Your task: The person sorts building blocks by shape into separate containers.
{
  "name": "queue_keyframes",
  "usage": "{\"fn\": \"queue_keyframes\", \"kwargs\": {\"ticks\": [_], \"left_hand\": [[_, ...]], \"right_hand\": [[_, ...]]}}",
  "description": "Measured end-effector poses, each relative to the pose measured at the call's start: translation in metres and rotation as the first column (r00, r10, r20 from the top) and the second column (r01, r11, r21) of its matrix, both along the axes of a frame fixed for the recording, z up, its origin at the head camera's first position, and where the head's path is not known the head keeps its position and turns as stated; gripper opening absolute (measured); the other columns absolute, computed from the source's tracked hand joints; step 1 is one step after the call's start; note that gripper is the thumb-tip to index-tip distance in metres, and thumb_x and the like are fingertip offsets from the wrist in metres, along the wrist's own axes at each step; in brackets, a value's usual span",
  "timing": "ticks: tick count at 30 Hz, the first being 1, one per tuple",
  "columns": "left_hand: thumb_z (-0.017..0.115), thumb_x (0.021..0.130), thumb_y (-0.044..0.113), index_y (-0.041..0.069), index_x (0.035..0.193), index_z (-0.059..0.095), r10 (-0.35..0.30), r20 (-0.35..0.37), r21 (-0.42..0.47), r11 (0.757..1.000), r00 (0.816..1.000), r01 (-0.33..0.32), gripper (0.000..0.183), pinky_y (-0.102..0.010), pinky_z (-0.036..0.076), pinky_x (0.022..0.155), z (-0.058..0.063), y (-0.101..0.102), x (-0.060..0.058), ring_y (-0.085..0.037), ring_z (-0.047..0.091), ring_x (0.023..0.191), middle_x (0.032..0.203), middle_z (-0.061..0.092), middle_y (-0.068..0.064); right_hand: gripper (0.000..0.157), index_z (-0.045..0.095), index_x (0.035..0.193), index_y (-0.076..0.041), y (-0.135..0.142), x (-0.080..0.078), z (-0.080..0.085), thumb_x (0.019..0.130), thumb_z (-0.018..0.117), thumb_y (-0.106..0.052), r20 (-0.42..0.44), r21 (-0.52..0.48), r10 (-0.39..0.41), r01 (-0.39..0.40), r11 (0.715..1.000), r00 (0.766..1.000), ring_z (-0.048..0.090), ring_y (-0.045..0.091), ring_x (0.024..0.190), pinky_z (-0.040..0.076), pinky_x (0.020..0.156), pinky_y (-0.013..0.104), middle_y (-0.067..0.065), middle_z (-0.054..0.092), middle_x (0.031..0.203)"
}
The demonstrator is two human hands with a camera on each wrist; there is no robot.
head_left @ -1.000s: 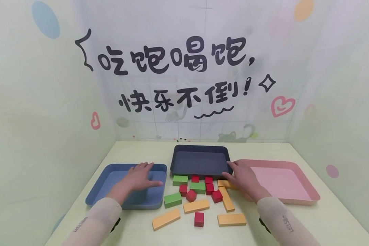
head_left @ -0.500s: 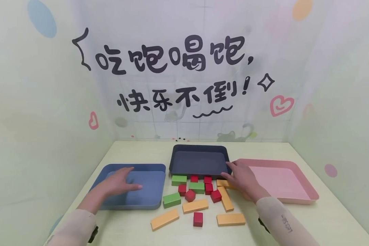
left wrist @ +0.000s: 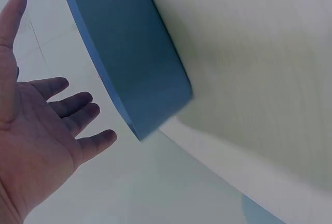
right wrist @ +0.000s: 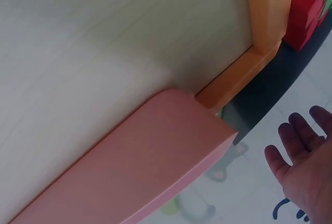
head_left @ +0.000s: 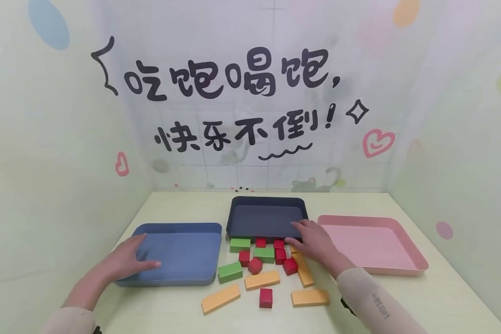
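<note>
My left hand (head_left: 127,260) hovers over the left side of the blue tray (head_left: 183,253), fingers spread and thumb apart. The left wrist view shows its palm holding nothing beside the tray's outer wall (left wrist: 124,63). Above the right front corner of the dark navy tray (head_left: 267,220) is my right hand (head_left: 315,241), fingers extended and without an object. It partly hides an orange block (right wrist: 238,76) that lies between the navy tray and the pink tray (head_left: 367,241). Red cubes (head_left: 290,266), green blocks (head_left: 230,272) and orange blocks (head_left: 262,280) lie loosely in front of the navy tray.
A single red cube (head_left: 266,298) and two orange blocks, one at the left (head_left: 221,299) and one at the right (head_left: 310,298), lie nearest the front of the pale table (head_left: 171,311). Printed cloth walls (head_left: 58,162) enclose the table on three sides.
My left hand has moved left across the blue tray to its left side. The right hand stays near the navy tray's corner, while the head view shifts slightly. The blocks keep their arrangement.
</note>
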State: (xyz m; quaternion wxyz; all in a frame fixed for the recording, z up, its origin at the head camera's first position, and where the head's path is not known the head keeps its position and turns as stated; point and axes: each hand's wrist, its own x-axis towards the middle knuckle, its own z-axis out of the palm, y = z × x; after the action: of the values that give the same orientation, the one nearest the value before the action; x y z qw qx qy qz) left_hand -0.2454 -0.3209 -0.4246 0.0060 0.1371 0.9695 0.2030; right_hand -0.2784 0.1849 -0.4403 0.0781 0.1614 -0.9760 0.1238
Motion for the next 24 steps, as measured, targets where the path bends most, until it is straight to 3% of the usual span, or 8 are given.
{"fn": "queue_keyframes", "kwargs": {"ticks": [5,10,17,24], "left_hand": [[0.081,0.079,0.041,-0.027,0.136,0.030,0.021,-0.016,0.003,1.000,1.000,-0.021,0.102,-0.068,0.037,0.096,-0.008,-0.023,0.008,-0.064,0.036,0.122,0.133,0.035,-0.050],[0.081,0.079,0.038,-0.030,0.134,0.029,0.030,0.005,0.020,0.999,1.000,-0.030,0.102,-0.069,0.036,0.095,-0.015,-0.037,0.016,-0.065,0.036,0.120,0.129,0.035,-0.052],[0.080,0.080,0.037,-0.029,0.136,0.028,0.049,0.018,0.012,0.999,0.999,-0.049,0.100,-0.069,0.037,0.094,-0.022,-0.046,0.020,-0.066,0.037,0.118,0.128,0.036,-0.052],[0.079,0.082,0.035,-0.027,0.137,0.029,0.057,0.038,0.070,0.996,0.998,-0.060,0.097,-0.068,0.037,0.093,-0.025,-0.049,0.023,-0.063,0.038,0.119,0.129,0.038,-0.050]], "right_hand": [[0.057,0.061,0.135,-0.008,-0.017,0.005,0.002,0.091,0.070,-0.042,0.029,-0.026,0.029,-0.029,0.999,0.999,0.056,0.034,0.117,0.048,0.096,0.050,0.017,0.060,0.126],[0.055,0.062,0.134,-0.008,-0.034,0.010,0.002,0.092,0.069,-0.042,0.023,-0.046,0.116,-0.115,0.992,0.993,0.056,0.032,0.116,0.048,0.097,0.049,0.014,0.061,0.125],[0.053,0.062,0.133,-0.007,-0.055,0.017,0.006,0.093,0.067,-0.041,0.057,-0.076,0.250,-0.245,0.966,0.967,0.056,0.030,0.117,0.047,0.098,0.047,0.012,0.061,0.125],[0.050,0.063,0.133,-0.011,-0.077,0.021,0.007,0.094,0.067,-0.041,0.120,-0.072,0.291,-0.284,0.956,0.949,0.055,0.025,0.120,0.046,0.101,0.042,0.006,0.061,0.128]]}}
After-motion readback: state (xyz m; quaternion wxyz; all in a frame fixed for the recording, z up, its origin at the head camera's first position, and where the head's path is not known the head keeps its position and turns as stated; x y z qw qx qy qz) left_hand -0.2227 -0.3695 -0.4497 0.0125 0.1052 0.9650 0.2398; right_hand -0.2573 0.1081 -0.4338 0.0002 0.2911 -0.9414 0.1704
